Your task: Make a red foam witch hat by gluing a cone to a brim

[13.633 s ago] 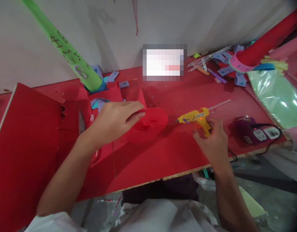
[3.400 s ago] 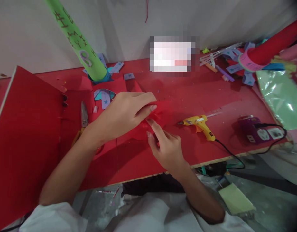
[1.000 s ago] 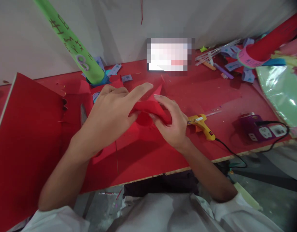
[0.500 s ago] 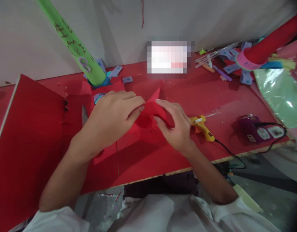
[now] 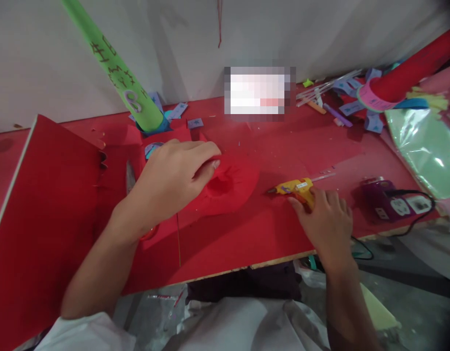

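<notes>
My left hand (image 5: 175,180) is closed in a pinch on the edge of a red paper piece (image 5: 243,187), round in outline with a dark opening at its middle. The fingers hide part of that edge. On the right, my right hand (image 5: 327,224) is wrapped round the handle of a yellow glue gun (image 5: 291,186), thumb on one side and fingers on the other. The glue gun lies on the red tabletop, its nozzle pointing left and a clear glue stick (image 5: 325,176) sticking out of its back.
A green paper tube (image 5: 124,83) with letters stands at the back left. Left of my arm rises a red board (image 5: 45,214), near a scissors blade (image 5: 130,176). A purple power adapter (image 5: 381,200) sits at right, and a red tube (image 5: 415,68) leans behind it.
My right hand has let go of the red paper and moved right to the glue gun. The paper's raised point has gone down flat; my left hand still pinches its edge.
</notes>
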Demonstrator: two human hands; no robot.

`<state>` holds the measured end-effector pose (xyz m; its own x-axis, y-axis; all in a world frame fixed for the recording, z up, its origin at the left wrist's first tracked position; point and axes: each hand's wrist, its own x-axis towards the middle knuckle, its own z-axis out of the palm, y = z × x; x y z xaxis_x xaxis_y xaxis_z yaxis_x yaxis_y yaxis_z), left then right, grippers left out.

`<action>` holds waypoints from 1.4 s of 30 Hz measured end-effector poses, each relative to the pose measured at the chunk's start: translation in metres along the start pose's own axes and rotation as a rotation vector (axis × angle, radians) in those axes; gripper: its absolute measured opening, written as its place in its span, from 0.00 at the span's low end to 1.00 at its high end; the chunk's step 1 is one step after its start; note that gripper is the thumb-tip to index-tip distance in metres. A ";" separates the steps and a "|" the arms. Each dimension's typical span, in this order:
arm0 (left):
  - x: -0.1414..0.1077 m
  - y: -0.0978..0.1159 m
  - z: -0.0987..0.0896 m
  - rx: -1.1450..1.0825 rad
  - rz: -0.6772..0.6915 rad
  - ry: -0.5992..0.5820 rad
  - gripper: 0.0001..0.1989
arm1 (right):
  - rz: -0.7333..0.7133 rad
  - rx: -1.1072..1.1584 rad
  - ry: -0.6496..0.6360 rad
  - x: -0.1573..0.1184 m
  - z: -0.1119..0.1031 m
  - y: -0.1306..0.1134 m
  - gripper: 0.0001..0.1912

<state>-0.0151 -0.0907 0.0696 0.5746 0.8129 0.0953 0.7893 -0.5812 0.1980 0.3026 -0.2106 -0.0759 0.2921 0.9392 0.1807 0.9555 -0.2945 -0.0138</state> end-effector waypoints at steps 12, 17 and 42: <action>0.005 -0.003 0.010 -0.028 0.031 0.000 0.13 | 0.089 0.410 0.095 0.013 0.001 -0.007 0.21; 0.004 -0.002 0.011 -0.029 0.034 -0.006 0.13 | 0.075 0.616 0.340 0.019 -0.024 -0.030 0.23; 0.004 0.000 0.009 -0.055 0.051 -0.006 0.13 | -0.234 0.400 0.582 0.014 -0.026 -0.071 0.18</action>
<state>-0.0109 -0.0877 0.0616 0.6152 0.7820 0.1005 0.7461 -0.6186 0.2463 0.2381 -0.1815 -0.0468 0.1166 0.6910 0.7134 0.9643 0.0933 -0.2480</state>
